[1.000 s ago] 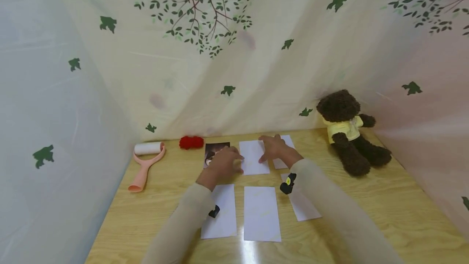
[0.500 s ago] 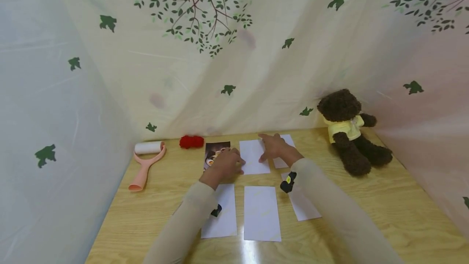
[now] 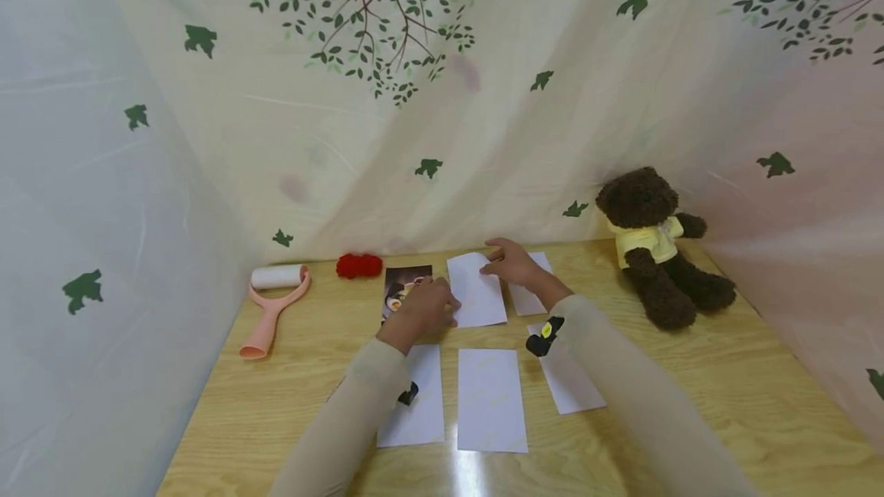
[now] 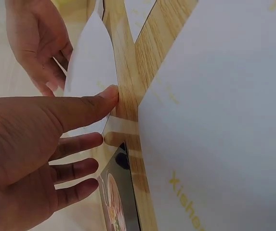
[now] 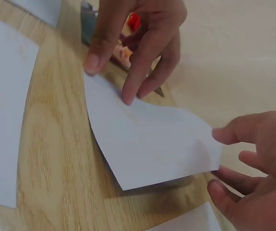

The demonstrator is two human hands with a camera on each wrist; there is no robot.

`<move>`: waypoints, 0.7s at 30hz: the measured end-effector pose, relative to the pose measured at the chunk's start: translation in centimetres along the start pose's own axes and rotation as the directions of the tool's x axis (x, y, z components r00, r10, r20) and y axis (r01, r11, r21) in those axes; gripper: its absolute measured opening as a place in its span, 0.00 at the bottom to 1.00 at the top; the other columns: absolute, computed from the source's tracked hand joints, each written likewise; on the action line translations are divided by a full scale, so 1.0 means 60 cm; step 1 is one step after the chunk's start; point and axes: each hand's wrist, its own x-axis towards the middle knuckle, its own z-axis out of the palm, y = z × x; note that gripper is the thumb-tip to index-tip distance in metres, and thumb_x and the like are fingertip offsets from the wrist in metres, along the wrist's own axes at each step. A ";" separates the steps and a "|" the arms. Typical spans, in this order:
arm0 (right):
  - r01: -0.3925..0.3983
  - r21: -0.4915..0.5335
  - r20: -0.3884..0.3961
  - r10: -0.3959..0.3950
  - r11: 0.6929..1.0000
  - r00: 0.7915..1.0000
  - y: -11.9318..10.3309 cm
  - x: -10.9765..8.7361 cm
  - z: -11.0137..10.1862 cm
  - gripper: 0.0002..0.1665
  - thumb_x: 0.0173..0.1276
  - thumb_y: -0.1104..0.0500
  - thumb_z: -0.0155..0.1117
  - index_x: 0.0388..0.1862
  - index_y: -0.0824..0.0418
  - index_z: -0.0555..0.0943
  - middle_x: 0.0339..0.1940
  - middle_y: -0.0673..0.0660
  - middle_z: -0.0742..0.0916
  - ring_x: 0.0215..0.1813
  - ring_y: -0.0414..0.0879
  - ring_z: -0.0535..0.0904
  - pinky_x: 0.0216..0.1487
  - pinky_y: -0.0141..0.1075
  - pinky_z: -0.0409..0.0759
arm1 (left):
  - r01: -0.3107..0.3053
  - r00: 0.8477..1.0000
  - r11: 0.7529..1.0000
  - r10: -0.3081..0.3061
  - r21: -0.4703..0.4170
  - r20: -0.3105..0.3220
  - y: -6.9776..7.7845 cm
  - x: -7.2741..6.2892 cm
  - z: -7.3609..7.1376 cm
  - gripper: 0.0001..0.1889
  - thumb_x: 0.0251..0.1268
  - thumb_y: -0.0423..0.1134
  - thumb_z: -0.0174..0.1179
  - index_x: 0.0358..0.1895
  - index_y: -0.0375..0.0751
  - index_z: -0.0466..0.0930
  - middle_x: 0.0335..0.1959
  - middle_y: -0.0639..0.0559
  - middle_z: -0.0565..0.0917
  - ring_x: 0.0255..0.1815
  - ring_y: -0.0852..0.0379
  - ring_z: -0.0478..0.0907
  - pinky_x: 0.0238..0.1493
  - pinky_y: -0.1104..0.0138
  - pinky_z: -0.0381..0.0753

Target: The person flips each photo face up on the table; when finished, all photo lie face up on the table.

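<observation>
In the head view, a photo card (image 3: pixel 476 301) in the middle of the back row lies white back up, its far edge raised and bowed. My right hand (image 3: pixel 514 263) pinches its far right corner, with the thumb on top and fingers beneath, as the right wrist view shows. At the near left corner, my left hand (image 4: pixel 27 154) holds the card's edge between thumb and index finger, its other fingers spread. Partly behind the left hand is a face-up photo card (image 3: pixel 407 286) with a picture of food.
Several more white-backed cards lie around, among them a front middle card (image 3: pixel 492 401) and a back right card (image 3: pixel 528 297). A pink-handled lint roller (image 3: pixel 276 305) and a fuzzy red object (image 3: pixel 359 266) lie left. A brown teddy bear (image 3: pixel 645 236) sits right, against the curtain (image 3: pixel 331 159).
My right hand has moved slightly up and lifted the far right corner of the middle card, which lay flat before and now curves. The left hand has stayed at the near left corner.
</observation>
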 end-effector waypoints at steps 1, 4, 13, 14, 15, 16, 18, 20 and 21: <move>0.005 0.067 -0.025 -0.003 0.998 1.000 0.001 0.000 -0.001 0.42 0.75 0.61 0.67 0.83 0.64 0.62 0.73 0.74 0.77 0.70 0.66 0.79 0.67 0.53 0.81 | -0.002 1.000 1.000 0.002 0.005 -0.001 0.001 0.000 -0.001 0.19 0.67 0.45 0.74 0.59 0.47 0.90 0.60 0.47 0.83 0.61 0.48 0.76 0.69 0.58 0.76; 0.024 0.191 -0.085 -0.008 0.981 0.996 0.006 0.001 -0.005 0.39 0.74 0.66 0.66 0.81 0.66 0.65 0.71 0.73 0.77 0.63 0.61 0.83 0.62 0.48 0.84 | -0.006 1.000 1.000 0.006 -0.002 -0.007 0.002 0.000 -0.001 0.18 0.67 0.44 0.74 0.59 0.46 0.90 0.59 0.47 0.83 0.61 0.48 0.76 0.69 0.58 0.76; 0.075 0.358 -0.134 -0.028 0.931 0.991 0.007 -0.011 -0.006 0.43 0.66 0.78 0.67 0.79 0.72 0.65 0.70 0.78 0.76 0.36 0.41 0.86 0.45 0.41 0.90 | 0.061 0.997 0.998 -0.061 0.013 -0.048 0.022 0.010 0.016 0.16 0.75 0.53 0.65 0.46 0.44 0.93 0.52 0.45 0.86 0.58 0.43 0.78 0.67 0.51 0.77; 0.070 0.365 -0.144 -0.018 0.928 0.989 0.006 -0.012 -0.006 0.43 0.65 0.78 0.67 0.79 0.71 0.65 0.70 0.77 0.76 0.35 0.41 0.86 0.46 0.43 0.90 | 0.070 0.996 0.997 -0.068 0.032 -0.058 0.027 0.012 0.017 0.20 0.76 0.56 0.62 0.42 0.43 0.93 0.50 0.45 0.87 0.58 0.43 0.79 0.67 0.50 0.76; 0.066 0.373 -0.155 -0.008 0.926 0.988 0.004 -0.014 -0.005 0.43 0.65 0.77 0.68 0.79 0.71 0.65 0.69 0.77 0.77 0.34 0.41 0.86 0.46 0.44 0.91 | 0.083 0.995 0.995 -0.080 0.050 -0.067 0.032 0.014 0.018 0.23 0.77 0.59 0.59 0.40 0.43 0.93 0.49 0.46 0.87 0.58 0.44 0.80 0.67 0.50 0.76; 0.065 0.381 -0.167 -0.001 0.922 0.986 0.003 -0.015 -0.004 0.43 0.65 0.77 0.68 0.78 0.71 0.66 0.69 0.77 0.77 0.34 0.42 0.86 0.47 0.45 0.91 | 0.096 0.992 0.993 -0.091 0.062 -0.083 0.038 0.015 0.019 0.26 0.78 0.62 0.56 0.38 0.43 0.92 0.47 0.46 0.88 0.57 0.44 0.81 0.67 0.49 0.77; 0.069 0.389 -0.196 0.009 0.919 0.981 -0.001 -0.016 -0.002 0.42 0.65 0.77 0.69 0.77 0.72 0.67 0.68 0.78 0.78 0.34 0.42 0.87 0.48 0.45 0.91 | 0.115 0.986 0.991 -0.106 0.063 -0.131 0.050 0.018 0.018 0.31 0.79 0.66 0.52 0.37 0.44 0.91 0.44 0.46 0.89 0.55 0.44 0.83 0.66 0.49 0.78; 0.079 0.392 -0.226 0.013 0.917 0.974 -0.006 -0.017 0.000 0.40 0.65 0.77 0.69 0.75 0.73 0.69 0.66 0.79 0.80 0.34 0.41 0.87 0.47 0.44 0.91 | 0.127 0.974 0.991 -0.118 0.038 -0.192 0.061 0.021 0.016 0.33 0.78 0.69 0.49 0.38 0.45 0.91 0.41 0.48 0.89 0.49 0.45 0.86 0.63 0.48 0.80; 0.085 0.396 -0.239 0.013 0.914 0.971 -0.009 -0.018 0.001 0.39 0.65 0.77 0.69 0.74 0.74 0.69 0.65 0.79 0.80 0.34 0.41 0.87 0.46 0.42 0.91 | 0.131 0.967 0.991 -0.123 0.023 -0.221 0.066 0.023 0.014 0.33 0.77 0.70 0.49 0.38 0.46 0.91 0.38 0.48 0.90 0.45 0.45 0.87 0.59 0.48 0.82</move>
